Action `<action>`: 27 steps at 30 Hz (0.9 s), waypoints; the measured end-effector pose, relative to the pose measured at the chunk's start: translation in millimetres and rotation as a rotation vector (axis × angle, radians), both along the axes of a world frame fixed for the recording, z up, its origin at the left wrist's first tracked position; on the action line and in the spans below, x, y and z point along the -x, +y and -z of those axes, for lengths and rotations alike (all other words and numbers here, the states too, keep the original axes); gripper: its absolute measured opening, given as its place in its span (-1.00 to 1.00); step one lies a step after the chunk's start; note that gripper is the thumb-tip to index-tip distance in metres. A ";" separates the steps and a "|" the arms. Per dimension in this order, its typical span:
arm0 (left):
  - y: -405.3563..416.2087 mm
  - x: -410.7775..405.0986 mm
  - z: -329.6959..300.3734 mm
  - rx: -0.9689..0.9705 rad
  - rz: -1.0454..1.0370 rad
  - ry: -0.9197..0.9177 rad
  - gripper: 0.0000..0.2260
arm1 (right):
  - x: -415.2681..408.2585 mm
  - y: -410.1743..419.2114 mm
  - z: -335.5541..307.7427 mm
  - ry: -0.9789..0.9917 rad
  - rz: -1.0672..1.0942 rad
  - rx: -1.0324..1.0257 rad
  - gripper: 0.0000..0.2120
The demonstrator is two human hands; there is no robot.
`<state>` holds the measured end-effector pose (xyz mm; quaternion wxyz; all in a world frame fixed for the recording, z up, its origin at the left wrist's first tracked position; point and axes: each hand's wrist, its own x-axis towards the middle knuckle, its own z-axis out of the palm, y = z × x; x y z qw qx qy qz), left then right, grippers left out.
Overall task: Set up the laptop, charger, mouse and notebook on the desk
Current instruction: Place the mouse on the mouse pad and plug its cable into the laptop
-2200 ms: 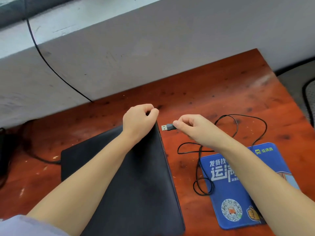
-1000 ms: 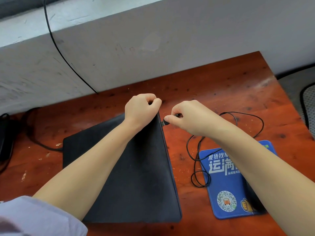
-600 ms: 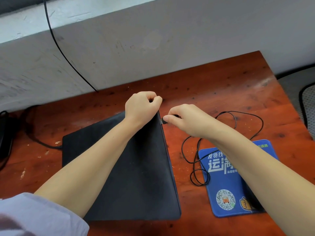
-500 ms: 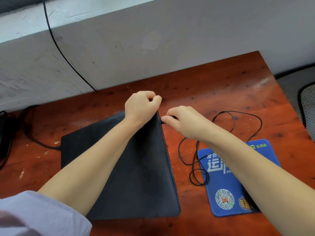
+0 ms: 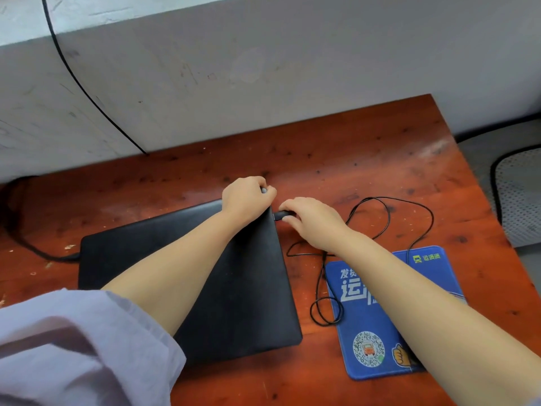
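Your left hand point(image 5: 247, 197) was clenched on the far right corner of the closed black laptop point(image 5: 240, 276), which lay flat on the reddish-brown wooden bench point(image 5: 351, 159). Your right hand point(image 5: 311, 222) pinched the thin black cable's plug point(image 5: 280, 215) against the laptop's right edge, at 3 o'clock from the left hand. The cable point(image 5: 409, 206) looped toward 4 o'clock onto the blue printed mouse pad point(image 5: 377, 341). A second black cable point(image 5: 38, 250) met the laptop's left edge at 9 o'clock.

Two bare forearms, one loose sleeve

The left arm wears a pale lilac, loosely gathered fabric sleeve point(image 5: 73, 347), pushed up near the elbow with soft folds; the left hand point(image 5: 247, 200) and right hand point(image 5: 314, 224) are bare, without rings or watch.
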<state>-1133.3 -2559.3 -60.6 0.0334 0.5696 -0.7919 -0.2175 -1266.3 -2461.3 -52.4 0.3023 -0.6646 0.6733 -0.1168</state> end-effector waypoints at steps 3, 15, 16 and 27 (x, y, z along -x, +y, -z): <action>-1.9 -0.7 6.9 -0.033 0.002 -0.044 -0.79 | -1.1 -3.2 12.1 0.083 -0.008 0.054 -0.75; 3.1 6.7 13.7 0.032 0.031 -0.071 -0.73 | 2.1 -10.5 24.2 0.180 -0.065 0.118 -0.71; 4.5 6.4 11.9 0.025 0.041 -0.074 -0.71 | 1.3 -11.0 23.6 0.190 -0.063 0.101 -0.70; 41.2 -45.2 -23.5 0.092 0.156 -0.079 -0.67 | 16.6 27.0 -28.2 0.266 0.190 0.161 -0.67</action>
